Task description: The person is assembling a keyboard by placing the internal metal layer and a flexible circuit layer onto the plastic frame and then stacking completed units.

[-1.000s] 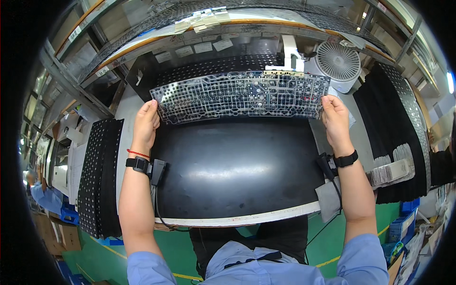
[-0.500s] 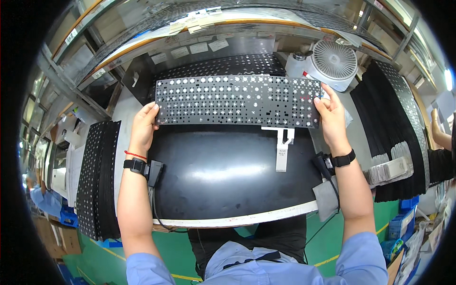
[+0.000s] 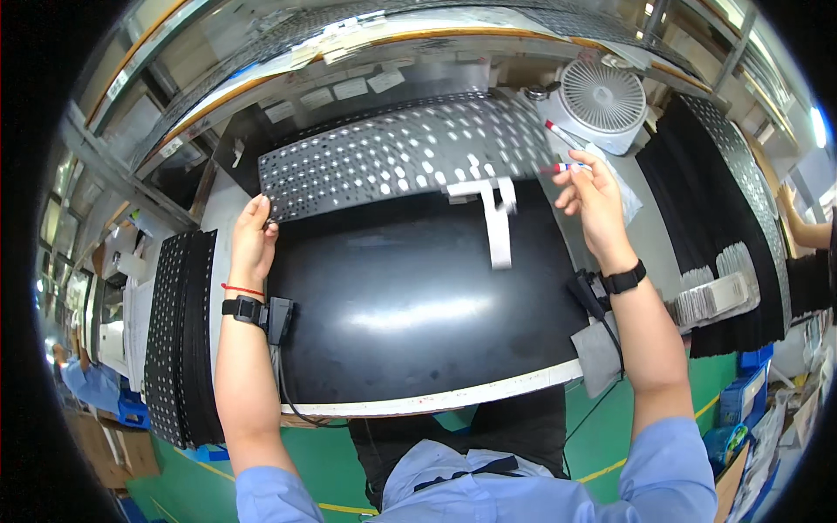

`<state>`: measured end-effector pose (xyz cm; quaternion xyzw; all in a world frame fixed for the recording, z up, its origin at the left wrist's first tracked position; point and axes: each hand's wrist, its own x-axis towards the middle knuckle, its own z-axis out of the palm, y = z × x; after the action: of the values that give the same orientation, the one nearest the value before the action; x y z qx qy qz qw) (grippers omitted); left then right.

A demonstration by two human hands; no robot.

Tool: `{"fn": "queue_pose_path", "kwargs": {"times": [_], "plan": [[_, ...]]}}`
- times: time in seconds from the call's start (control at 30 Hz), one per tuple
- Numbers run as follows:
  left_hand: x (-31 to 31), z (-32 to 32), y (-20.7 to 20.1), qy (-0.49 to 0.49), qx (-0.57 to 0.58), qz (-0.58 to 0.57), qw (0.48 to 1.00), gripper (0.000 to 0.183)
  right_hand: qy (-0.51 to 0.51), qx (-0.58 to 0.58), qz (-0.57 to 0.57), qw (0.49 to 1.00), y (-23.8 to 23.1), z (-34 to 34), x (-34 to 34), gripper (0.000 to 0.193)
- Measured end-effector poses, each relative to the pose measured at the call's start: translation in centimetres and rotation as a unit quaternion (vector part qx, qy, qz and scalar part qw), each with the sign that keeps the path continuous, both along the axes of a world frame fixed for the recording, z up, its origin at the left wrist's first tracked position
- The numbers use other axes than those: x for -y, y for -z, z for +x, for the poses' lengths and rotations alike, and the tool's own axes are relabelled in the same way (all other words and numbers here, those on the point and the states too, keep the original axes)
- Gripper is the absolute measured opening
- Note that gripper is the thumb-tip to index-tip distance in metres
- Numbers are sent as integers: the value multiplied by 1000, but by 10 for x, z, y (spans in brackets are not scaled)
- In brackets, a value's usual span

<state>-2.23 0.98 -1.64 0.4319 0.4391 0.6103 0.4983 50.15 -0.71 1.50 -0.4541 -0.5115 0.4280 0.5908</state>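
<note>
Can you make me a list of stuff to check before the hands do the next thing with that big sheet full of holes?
1. Left hand grips the perforated sheet at its left edge: ok.
2. Right hand is on the sheet: not ok, it is off the sheet and holds a small pen.
3. Sheet is level: not ok, it is held up with only one side gripped.
4. White ribbon strip hangs free below the sheet: ok.
5. Black mat under the sheet is bare: ok.
6. Pen cap on or off: cannot tell.
</note>
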Motion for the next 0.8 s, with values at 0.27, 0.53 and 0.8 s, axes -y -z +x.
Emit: {"fn": "queue_pose_path", "kwargs": {"times": [0.27, 0.53, 0.8], "plan": [[9, 30, -27, -33, -40, 40, 998, 50, 0, 37, 0, 999, 6, 4, -4, 32], [41, 90, -63, 165, -396, 78, 900, 57, -9, 32, 16, 999, 6, -1, -6, 29], [176, 205, -37, 366, -705, 117, 597, 93, -20, 10, 8, 1000, 8, 8, -5, 29]]}}
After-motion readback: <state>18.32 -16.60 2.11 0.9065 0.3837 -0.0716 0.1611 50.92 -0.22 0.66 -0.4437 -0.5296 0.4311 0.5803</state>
